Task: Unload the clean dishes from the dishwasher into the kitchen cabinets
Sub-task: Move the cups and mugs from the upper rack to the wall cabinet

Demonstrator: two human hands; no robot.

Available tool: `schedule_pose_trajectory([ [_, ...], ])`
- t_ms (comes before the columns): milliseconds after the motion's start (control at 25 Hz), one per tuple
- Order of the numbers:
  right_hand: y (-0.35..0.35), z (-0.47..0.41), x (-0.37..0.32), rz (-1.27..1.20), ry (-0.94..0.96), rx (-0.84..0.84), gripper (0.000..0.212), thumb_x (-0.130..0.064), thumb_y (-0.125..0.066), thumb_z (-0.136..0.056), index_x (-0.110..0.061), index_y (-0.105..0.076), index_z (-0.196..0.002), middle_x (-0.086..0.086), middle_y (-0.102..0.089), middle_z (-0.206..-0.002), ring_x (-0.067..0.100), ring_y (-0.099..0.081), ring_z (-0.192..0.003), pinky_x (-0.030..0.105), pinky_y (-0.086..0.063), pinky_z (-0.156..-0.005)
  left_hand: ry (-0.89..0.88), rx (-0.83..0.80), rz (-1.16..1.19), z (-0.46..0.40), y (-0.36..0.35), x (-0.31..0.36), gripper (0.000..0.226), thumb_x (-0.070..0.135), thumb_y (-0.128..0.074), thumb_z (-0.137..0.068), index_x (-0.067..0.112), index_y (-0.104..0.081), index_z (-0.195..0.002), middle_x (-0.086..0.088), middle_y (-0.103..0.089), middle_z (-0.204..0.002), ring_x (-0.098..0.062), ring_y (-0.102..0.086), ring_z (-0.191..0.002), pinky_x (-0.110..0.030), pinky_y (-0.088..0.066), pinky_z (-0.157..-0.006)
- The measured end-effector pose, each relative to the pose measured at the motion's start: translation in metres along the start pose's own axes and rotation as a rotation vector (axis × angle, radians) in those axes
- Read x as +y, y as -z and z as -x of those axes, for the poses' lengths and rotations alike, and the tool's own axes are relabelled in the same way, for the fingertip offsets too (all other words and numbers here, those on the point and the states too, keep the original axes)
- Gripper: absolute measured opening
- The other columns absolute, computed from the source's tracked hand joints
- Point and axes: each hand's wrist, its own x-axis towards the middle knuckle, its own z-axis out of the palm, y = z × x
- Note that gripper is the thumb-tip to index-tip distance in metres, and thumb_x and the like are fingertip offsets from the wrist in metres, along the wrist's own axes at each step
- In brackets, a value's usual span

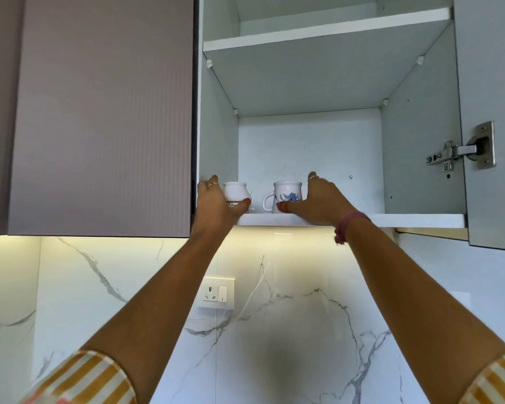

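Both arms reach up into the open wall cabinet. On the white bottom shelf [405, 220], near its front edge and towards its left end, two mugs stand upright and a little apart.

The left hand [216, 204] holds the white round-bellied ceramic mug with a brown patterned band [236, 193], the mug nearest the left wall of the cabinet. Its thumb lies across the front of the mug at the band, and the other fingers go round the left side, where I cannot tell how they lie.

The right hand [318, 199] holds the white ceramic mug with a blue flower print [286, 195]. Its thumb, with an orange nail, presses on the front near the base, and the fingers curve round the right and back side. The handle of this mug points left, towards the other mug.

A pink thread band [347, 225] is tied round the right wrist. Above is a second white shelf [318, 32]. On the open door at the right sits a metal hinge [464, 150]. Below the cabinet, the white marble wall [303, 330] carries a white socket with switch [216, 293]. Both sleeves are striped yellow and white.
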Motion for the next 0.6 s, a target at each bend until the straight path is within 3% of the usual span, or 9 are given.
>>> schedule_pose_trajectory([
  [80,-0.013,0.019,0.002,-0.136,0.141,0.255,0.074,-0.028,-0.070,-0.083,-0.001,-0.034,-0.141,0.014,-0.043,-0.137,0.023,-0.046,-0.123,0.025,-0.036,-0.097,-0.089,0.075,0.105,0.022,0.005,-0.006,0.078,0.026,-0.072,-0.082,0.006,-0.030,-0.145,-0.010,-0.033,-0.145,-0.020,-0.039,-0.131,-0.015,-0.028,-0.098],
  [160,-0.032,0.051,0.007,-0.360,0.268,0.484,0.055,-0.016,-0.068,-0.083,-0.004,-0.046,-0.133,0.010,-0.047,-0.129,0.019,-0.050,-0.118,0.029,-0.041,-0.101,-0.176,0.111,0.116,0.046,0.012,-0.013,0.068,0.025,-0.070,-0.085,0.011,-0.036,-0.142,-0.007,-0.037,-0.142,-0.018,-0.041,-0.129,-0.017,-0.030,-0.100],
  [240,-0.052,0.093,0.015,-0.424,0.288,0.603,0.040,-0.011,-0.065,-0.082,-0.006,-0.055,-0.120,0.006,-0.052,-0.119,0.015,-0.052,-0.111,0.031,-0.045,-0.097,-0.235,0.120,0.114,0.075,0.020,-0.019,0.056,0.023,-0.068,-0.086,0.013,-0.044,-0.136,-0.007,-0.044,-0.136,-0.019,-0.047,-0.123,-0.029,-0.041,-0.104],
  [320,-0.066,0.142,0.020,-0.443,0.225,0.626,0.033,-0.010,-0.063,-0.082,-0.011,-0.058,-0.114,0.001,-0.053,-0.114,0.014,-0.053,-0.109,0.028,-0.045,-0.095,-0.272,0.097,0.135,0.112,0.031,-0.022,0.050,0.020,-0.068,-0.086,0.013,-0.049,-0.132,-0.006,-0.047,-0.130,-0.020,-0.050,-0.119,-0.035,-0.045,-0.100],
  [480,-0.066,0.232,0.011,-0.500,0.027,0.518,0.031,-0.005,-0.063,-0.085,-0.020,-0.057,-0.112,-0.005,-0.052,-0.113,0.009,-0.054,-0.108,0.030,-0.047,-0.097,-0.315,0.012,0.171,0.194,0.067,-0.021,0.050,0.019,-0.068,-0.085,0.013,-0.050,-0.131,0.003,-0.046,-0.126,-0.015,-0.051,-0.118,-0.027,-0.043,-0.099],
  [600,-0.047,0.297,-0.002,-0.490,-0.041,0.472,0.027,-0.008,-0.061,-0.087,-0.019,-0.059,-0.111,-0.005,-0.050,-0.112,0.011,-0.053,-0.109,0.031,-0.045,-0.099,-0.305,-0.037,0.178,0.250,0.102,-0.019,0.049,0.018,-0.069,-0.085,0.011,-0.050,-0.130,-0.004,-0.049,-0.126,-0.018,-0.052,-0.117,-0.029,-0.044,-0.098],
])
